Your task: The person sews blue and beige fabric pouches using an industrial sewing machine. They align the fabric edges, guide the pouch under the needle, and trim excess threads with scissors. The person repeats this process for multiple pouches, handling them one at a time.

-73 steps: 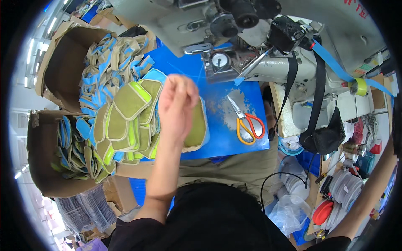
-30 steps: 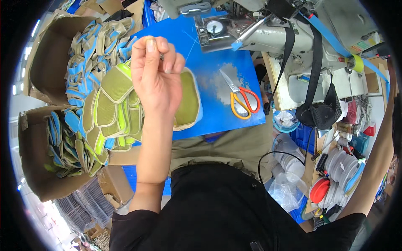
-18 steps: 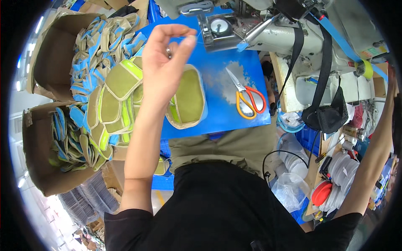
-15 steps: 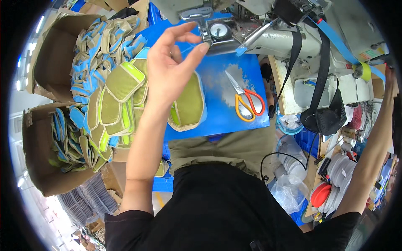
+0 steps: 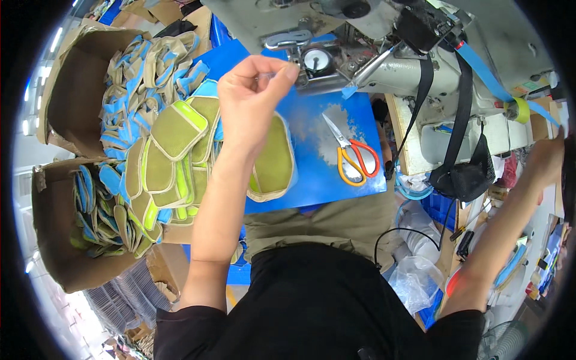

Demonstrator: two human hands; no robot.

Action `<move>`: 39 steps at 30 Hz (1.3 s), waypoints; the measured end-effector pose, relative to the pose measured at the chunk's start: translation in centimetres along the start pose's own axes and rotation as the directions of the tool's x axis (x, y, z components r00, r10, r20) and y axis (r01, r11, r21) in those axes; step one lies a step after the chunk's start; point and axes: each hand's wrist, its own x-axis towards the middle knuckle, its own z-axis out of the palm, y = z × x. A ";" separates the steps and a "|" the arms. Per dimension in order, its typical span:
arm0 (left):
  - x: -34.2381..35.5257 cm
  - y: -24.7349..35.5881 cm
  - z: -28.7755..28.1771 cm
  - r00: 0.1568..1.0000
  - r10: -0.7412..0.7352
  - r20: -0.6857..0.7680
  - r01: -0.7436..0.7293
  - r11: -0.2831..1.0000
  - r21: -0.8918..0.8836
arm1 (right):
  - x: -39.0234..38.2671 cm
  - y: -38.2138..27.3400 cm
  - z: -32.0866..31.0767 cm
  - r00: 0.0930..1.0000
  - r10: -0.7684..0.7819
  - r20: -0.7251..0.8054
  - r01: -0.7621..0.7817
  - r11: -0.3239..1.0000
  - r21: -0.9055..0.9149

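Black cloth of the person's top fills the near edge, an olive apron above it. Left hand (image 5: 252,99) raised over the blue work mat (image 5: 336,174), thumb and forefinger pinched narrow on something too fine to make out (thread, perhaps), held just short of the grey sewing machine head (image 5: 360,66), probably so it lines up with the needle area. Directly beneath that wrist lies an olive mesh panel with beige piping (image 5: 273,162), flat on the mat, part hidden by the forearm, not touched. Orange-handled scissors (image 5: 354,159) rest to its right, blades closed, within easy reach. Right hand (image 5: 549,159) stretched far out to the side at the rim; I cannot tell its grip. Left of the mat, stacked olive and yellow-green panels (image 5: 168,162), then cardboard boxes (image 5: 66,102) stuffed with blue-trimmed pieces, farthest out.
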 end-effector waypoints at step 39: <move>11.6 -0.8 -11.8 0.949 -0.112 0.293 0.041 0.970 0.240 | -17.6 -10.6 11.3 0.519 0.372 0.770 -0.724 0.670 0.164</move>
